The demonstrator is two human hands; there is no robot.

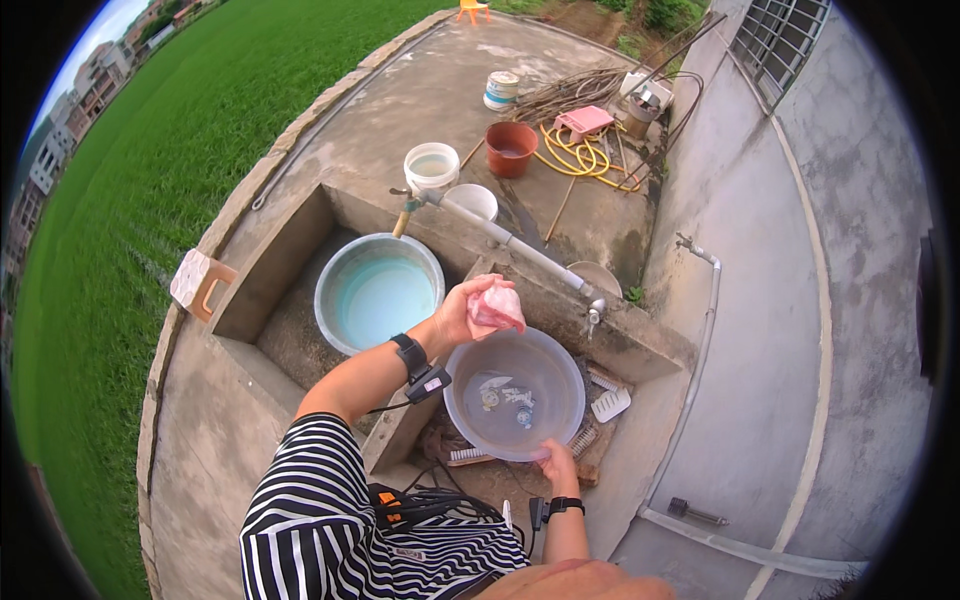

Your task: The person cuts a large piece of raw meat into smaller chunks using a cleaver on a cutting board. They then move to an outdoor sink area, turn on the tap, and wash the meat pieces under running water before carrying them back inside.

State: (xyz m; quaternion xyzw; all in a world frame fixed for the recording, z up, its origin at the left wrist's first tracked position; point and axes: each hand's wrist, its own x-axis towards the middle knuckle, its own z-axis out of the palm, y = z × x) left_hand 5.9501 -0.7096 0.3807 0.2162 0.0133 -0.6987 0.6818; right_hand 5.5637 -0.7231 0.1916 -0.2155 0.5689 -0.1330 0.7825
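My left hand is raised over the far left rim of a translucent plastic basin. It grips a wet pink-and-white lump that looks like raw meat. With my right hand I hold the basin's near rim. Printed cartoon figures show on the basin's bottom. The basin sits in the right compartment of a concrete wash trough. In the left compartment stands a grey basin of bluish water, left of my left hand.
A pipe with a metal tap crosses the trough's far side. Brushes and a white soap dish lie around the basin. Beyond are a white bucket, a red bucket and a yellow hose. A wall rises at right.
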